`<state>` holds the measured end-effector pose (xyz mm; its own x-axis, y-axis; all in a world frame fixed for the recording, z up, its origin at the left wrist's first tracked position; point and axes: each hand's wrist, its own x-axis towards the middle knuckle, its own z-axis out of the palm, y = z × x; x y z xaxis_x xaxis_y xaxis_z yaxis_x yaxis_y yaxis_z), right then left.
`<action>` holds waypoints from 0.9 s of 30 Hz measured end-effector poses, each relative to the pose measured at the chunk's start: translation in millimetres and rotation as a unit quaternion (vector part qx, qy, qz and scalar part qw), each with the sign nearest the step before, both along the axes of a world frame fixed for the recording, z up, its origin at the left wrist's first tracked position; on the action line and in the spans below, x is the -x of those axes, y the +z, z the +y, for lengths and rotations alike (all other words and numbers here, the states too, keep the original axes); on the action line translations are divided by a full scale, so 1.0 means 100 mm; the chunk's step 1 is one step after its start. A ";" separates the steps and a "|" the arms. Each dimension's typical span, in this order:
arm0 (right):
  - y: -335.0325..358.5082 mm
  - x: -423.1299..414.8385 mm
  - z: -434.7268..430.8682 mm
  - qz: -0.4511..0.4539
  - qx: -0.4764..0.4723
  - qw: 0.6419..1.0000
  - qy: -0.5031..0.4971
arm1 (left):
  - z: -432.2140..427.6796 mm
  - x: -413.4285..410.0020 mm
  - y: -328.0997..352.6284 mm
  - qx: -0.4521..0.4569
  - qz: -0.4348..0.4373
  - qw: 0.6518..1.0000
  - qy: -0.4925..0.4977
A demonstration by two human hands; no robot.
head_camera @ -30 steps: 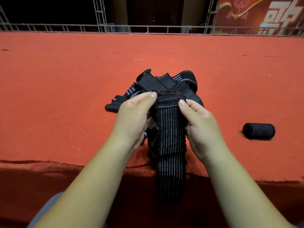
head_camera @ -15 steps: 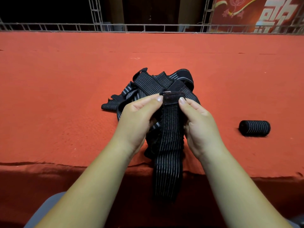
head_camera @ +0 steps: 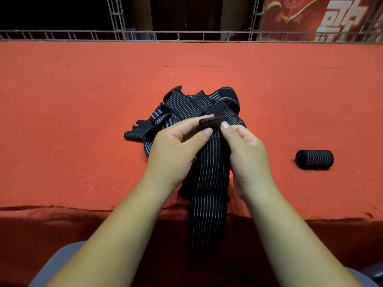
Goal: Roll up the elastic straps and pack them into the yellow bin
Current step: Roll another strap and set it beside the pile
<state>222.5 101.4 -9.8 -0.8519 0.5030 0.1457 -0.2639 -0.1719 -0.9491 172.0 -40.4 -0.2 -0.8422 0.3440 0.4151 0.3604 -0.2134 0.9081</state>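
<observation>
Elastic strap [head_camera: 209, 172] hung from both hands over the near edge of the red table [head_camera: 83, 125], with its lower part dangling below the edge. A moment earlier its dark top end [head_camera: 213, 122] stood flat. Now it was folded over, so I judge that the first turn of the roll had begun. The left hand [head_camera: 176, 154] pinched this end between thumb and forefinger, and the right hand [head_camera: 246, 158] pinched it from the other side, fingers curled. Behind the hands, the pile of loose straps [head_camera: 186, 106] lay on the table, not yet rolled. One rolled strap [head_camera: 314, 159] lay well apart on the right. The yellow bin was not in view, so its content could not be told.
</observation>
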 end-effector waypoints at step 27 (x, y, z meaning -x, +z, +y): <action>1.59 -0.88 -0.77 0.050 -0.250 0.966 -0.036 | -0.63 -0.70 1.88 -0.165 0.005 0.986 -0.030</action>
<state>310.1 23.9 149.5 -0.7861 0.4063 0.4658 -0.3525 0.3243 -0.8778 241.9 -103.3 188.1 -0.8195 0.2379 0.5213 0.3473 -0.5175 0.7820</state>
